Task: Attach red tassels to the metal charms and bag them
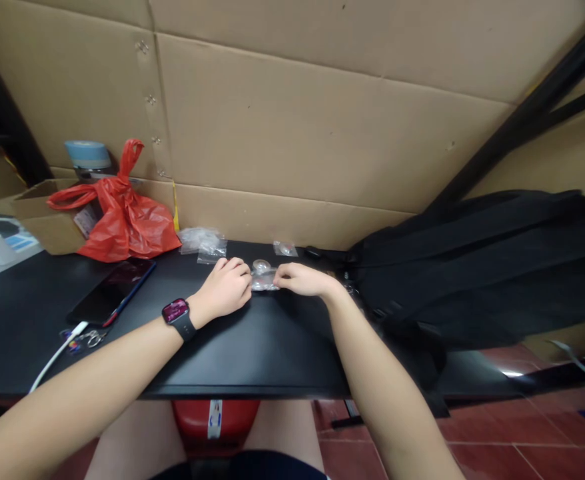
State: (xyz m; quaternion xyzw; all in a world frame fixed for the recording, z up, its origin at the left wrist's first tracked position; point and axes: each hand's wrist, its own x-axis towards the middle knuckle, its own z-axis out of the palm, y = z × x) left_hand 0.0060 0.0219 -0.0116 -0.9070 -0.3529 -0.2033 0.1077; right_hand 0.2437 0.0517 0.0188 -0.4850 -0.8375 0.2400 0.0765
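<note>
Between my two hands, low over the black table (252, 353), is a small clear plastic bag (264, 280). My left hand (227, 287) is closed at the bag's left edge, its fingers curled. At the opposite edge, my right hand (300, 278) pinches the plastic between thumb and fingers. Just behind the bag sits a small round, shiny thing (260, 265), too small to name. Farther back lies another small clear bag (285, 249) with something round in it. A pile of clear plastic bags (203, 241) rests to the left, behind my left hand.
A red plastic bag (127, 220) stands at the back left by a cardboard box (47, 220). In front of it lies a phone (115, 291) with a white cable (55, 360) and keys (92, 339). A black backpack (487, 267) fills the right side. A cardboard wall (282, 133) rises behind.
</note>
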